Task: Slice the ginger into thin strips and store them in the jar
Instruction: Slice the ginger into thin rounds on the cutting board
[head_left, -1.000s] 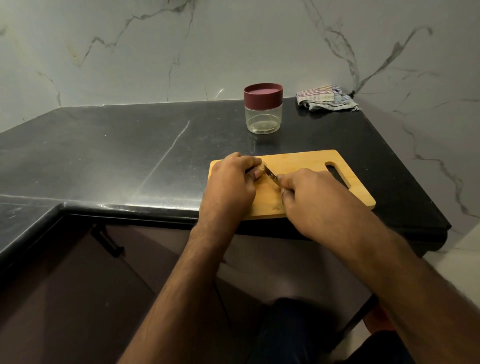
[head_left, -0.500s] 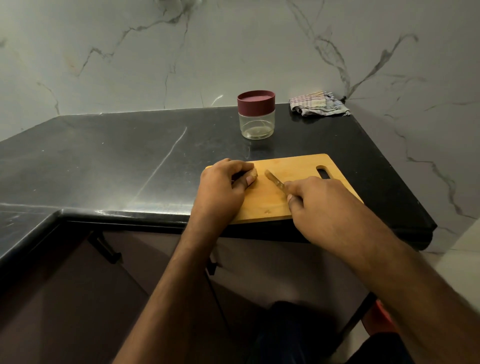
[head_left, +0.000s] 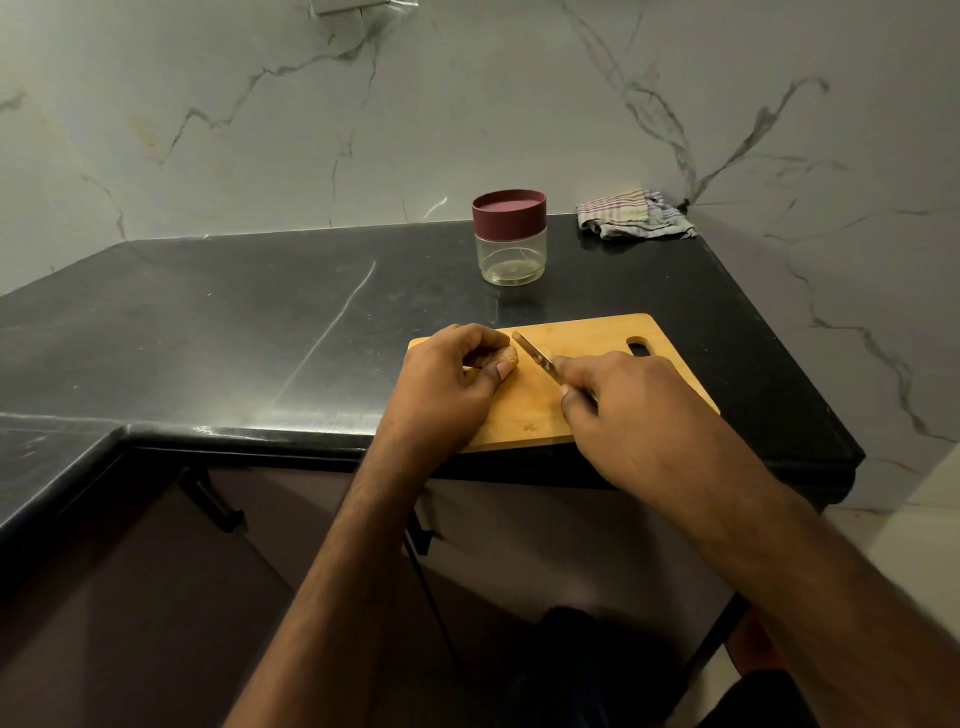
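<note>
Left hand (head_left: 448, 384) pinches the ginger piece (head_left: 500, 358) against the left end of the wooden cutting board (head_left: 597, 332), fingers curled over it; right hand (head_left: 631, 400) grips the knife (head_left: 535, 358), blade angled up-left, tip just right of the ginger. Glass jar (head_left: 510, 254) stands behind the board on the black countertop (head_left: 234, 322), maroon lid (head_left: 509, 210) on, striped cloth (head_left: 631, 214) near the back corner.

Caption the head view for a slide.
Left hand holds ginger on cutting board; right hand grips knife; lidded jar behind.
</note>
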